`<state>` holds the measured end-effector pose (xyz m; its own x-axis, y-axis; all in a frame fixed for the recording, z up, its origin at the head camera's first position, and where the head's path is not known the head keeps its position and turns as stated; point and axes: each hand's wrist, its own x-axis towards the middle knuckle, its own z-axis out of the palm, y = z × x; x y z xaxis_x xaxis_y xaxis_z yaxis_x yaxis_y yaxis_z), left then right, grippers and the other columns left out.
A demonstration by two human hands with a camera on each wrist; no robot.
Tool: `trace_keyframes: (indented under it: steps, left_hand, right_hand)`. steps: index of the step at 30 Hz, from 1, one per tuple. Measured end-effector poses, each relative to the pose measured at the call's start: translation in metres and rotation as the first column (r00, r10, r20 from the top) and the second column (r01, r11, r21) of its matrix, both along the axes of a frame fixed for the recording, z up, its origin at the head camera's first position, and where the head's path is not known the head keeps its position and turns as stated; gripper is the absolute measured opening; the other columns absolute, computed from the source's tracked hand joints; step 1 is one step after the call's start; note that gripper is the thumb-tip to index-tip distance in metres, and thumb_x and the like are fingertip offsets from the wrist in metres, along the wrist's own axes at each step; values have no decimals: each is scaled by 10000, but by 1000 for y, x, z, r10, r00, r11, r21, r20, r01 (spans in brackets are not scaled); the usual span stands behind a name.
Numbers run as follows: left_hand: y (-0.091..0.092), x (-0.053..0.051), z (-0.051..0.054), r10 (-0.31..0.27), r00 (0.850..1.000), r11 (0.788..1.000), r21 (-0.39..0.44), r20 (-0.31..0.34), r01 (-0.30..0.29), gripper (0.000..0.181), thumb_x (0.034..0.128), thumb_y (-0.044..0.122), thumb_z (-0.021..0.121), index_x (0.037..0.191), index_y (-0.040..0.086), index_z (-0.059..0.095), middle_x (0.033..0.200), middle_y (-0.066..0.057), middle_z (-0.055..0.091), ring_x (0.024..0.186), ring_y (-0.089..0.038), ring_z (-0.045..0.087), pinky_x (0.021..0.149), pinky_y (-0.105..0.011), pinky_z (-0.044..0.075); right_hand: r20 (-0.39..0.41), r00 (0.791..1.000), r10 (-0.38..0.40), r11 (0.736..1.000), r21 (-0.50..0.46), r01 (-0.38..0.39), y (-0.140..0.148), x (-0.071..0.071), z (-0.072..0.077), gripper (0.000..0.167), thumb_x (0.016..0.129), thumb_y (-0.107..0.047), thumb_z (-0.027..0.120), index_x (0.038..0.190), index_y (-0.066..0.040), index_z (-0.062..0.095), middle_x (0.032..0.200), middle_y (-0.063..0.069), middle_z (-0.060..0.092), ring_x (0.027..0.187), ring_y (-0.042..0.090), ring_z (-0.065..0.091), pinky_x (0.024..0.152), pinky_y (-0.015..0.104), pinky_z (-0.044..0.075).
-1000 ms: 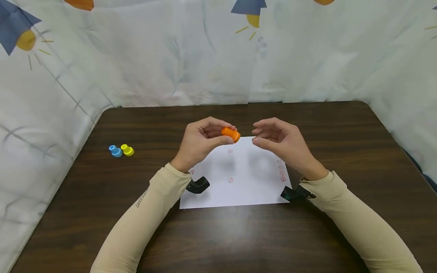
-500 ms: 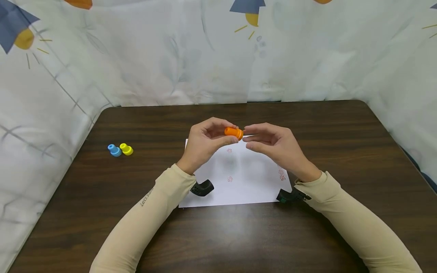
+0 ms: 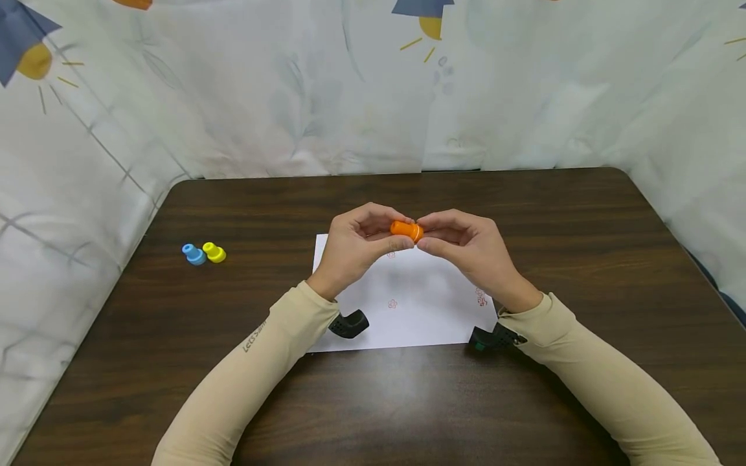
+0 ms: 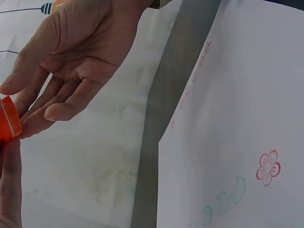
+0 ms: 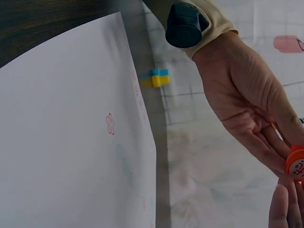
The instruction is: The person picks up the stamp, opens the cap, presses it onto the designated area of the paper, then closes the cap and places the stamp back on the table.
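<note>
An orange toy stamp (image 3: 406, 230) is held in the air above the white sheet of paper (image 3: 431, 317), lying roughly sideways. My left hand (image 3: 358, 246) grips its narrow end between thumb and fingers. At the wider end, my right hand (image 3: 478, 243) pinches the rim with thumb and fingertips. In the right wrist view the stamp's round end (image 5: 298, 167) shows a red pattern on a pale disc. The left wrist view shows only part of the orange stamp (image 4: 9, 118) at the frame's edge. Red flower prints (image 3: 393, 304) mark the paper.
A blue stamp (image 3: 194, 254) and a yellow stamp (image 3: 214, 252) stand side by side on the left of the dark wooden table (image 3: 373, 401). A pale patterned curtain (image 3: 373, 97) surrounds the table's back and sides. Blue-green prints (image 4: 222, 202) also show on the paper.
My right hand has moved left to the stamp and now touches its wide end. My left hand has shifted slightly right with the stamp, which has turned closer to level.
</note>
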<state>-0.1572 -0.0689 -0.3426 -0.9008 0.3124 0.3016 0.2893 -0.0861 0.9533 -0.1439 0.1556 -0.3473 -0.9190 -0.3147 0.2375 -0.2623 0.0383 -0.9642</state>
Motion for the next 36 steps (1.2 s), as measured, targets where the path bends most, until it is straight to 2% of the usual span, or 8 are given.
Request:
trace_keyframes:
  steps: [8, 17, 27, 36]
  left_hand:
    - [2, 0, -2, 1, 1000, 1000, 21, 5, -1, 359, 796, -52, 847, 1127, -22, 711, 1087, -48, 785, 985, -177, 770, 927, -351, 640]
    - [1, 0, -2, -1, 1000, 1000, 25, 10, 1, 347, 827, -23, 833, 1160, -13, 733, 1094, -35, 791, 990, -179, 778, 924, -356, 641]
    - [1, 1, -2, -3, 1000, 1000, 22, 1, 3, 312, 831, -11, 835, 1129, -4, 740, 1070, -5, 792, 974, -194, 777, 911, -351, 645]
    - [2, 2, 0, -12, 1000, 1000, 18, -9, 12, 300, 836, 10, 839, 1120, 9, 744, 1056, 4, 792, 965, -204, 775, 907, -357, 646]
  right_hand:
    - [9, 1000, -20, 999, -49, 20, -2, 1, -2, 316, 875, -13, 804, 1182, -11, 727, 1111, -53, 757, 971, 110, 771, 879, 268, 640]
    - [13, 999, -41, 998, -40, 42, -2, 1, -1, 295, 883, -24, 800, 1170, -18, 734, 1098, -47, 757, 945, 116, 763, 873, 256, 638]
    - [21, 998, -52, 998, -33, 53, -2, 2, -2, 279, 886, -68, 811, 1155, -36, 746, 1084, -50, 758, 925, 116, 755, 857, 243, 635]
    - [22, 998, -55, 997, -47, 56, -2, 1, -3, 243, 883, -48, 809, 1119, -61, 752, 1065, -47, 748, 912, 115, 744, 845, 237, 632]
